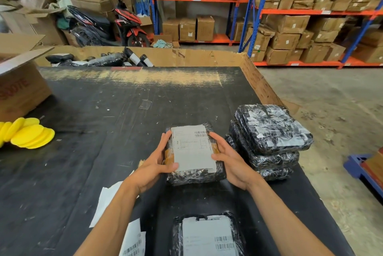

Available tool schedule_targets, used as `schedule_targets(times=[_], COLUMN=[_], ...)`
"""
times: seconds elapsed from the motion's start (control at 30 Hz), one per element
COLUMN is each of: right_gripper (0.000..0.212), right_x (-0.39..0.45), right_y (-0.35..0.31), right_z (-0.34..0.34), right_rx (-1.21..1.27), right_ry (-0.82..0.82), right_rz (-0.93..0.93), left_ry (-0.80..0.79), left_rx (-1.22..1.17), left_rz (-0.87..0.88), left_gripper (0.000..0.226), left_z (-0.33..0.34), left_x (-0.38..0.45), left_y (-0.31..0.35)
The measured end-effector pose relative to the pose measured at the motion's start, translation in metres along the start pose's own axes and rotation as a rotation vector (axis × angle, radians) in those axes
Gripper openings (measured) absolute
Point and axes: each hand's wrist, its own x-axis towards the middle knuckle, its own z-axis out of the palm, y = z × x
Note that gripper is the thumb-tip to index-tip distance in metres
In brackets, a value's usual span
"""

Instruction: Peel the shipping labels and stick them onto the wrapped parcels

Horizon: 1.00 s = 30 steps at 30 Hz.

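Both forearms reach forward, left hand (154, 165) and right hand (232, 162) gripping opposite sides of a black plastic-wrapped parcel (194, 174) bearing a white shipping label (192, 147).

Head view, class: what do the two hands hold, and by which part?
Both hold the labelled parcel by its sides: left hand on its left edge, right hand on its right.

A black worktable (87, 131) fills the foreground. On its left edge lies a fan of yellow round pads (27, 133), with an open cardboard box (20, 87) printed in red just behind them. Beyond the table's far edge a black and red scooter (107, 25) stands among loose cartons (41, 2). To the table's far right, blue and orange racking (257, 8) holds stacked brown boxes (290, 33).
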Motion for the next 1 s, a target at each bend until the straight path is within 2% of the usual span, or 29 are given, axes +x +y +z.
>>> schedule_targets(times=[0.1,0.2,0.3,0.53,0.6,0.67,0.73,0.8,1.0], right_gripper=[0.057,0.039,0.042,0.051,0.063,0.074,0.062,0.035,0.043], right_x=[0.001,0.005,0.007,0.001,0.001,0.002,0.003,0.003,-0.002], right_y=[-0.003,-0.004,-0.002,-0.008,-0.008,-0.005,-0.004,-0.007,-0.007], right_z=[0.006,0.020,0.028,0.026,0.028,0.032,0.036,0.040,0.046], right_rx=[0.078,-0.085,-0.178,-0.228,-0.226,-0.298,-0.372,-0.419,-0.487], right_ry=[0.064,0.211,0.299,0.221,0.265,0.377,0.454,0.461,0.504], right_rz=[0.008,-0.027,-0.091,-0.005,0.024,0.072,0.084,0.063,-0.022], left_ry=[0.165,0.390,0.429,0.376,0.410,0.467,0.458,0.460,0.526], left_rx=[0.033,0.073,0.022,0.070,0.062,0.200,0.379,0.408,0.323], left_rz=[0.031,0.091,0.112,-0.006,-0.031,-0.065,-0.140,-0.156,-0.009], left_gripper=[0.086,0.063,0.051,0.057,0.058,0.055,0.064,0.072,0.061], left_z=[0.013,0.031,0.042,0.035,0.038,0.041,0.044,0.045,0.066], left_x=[0.003,0.010,0.013,0.008,0.006,0.002,-0.003,-0.003,-0.006], left_y=[0.006,0.005,0.003,0.013,0.019,0.022,0.019,0.012,0.027])
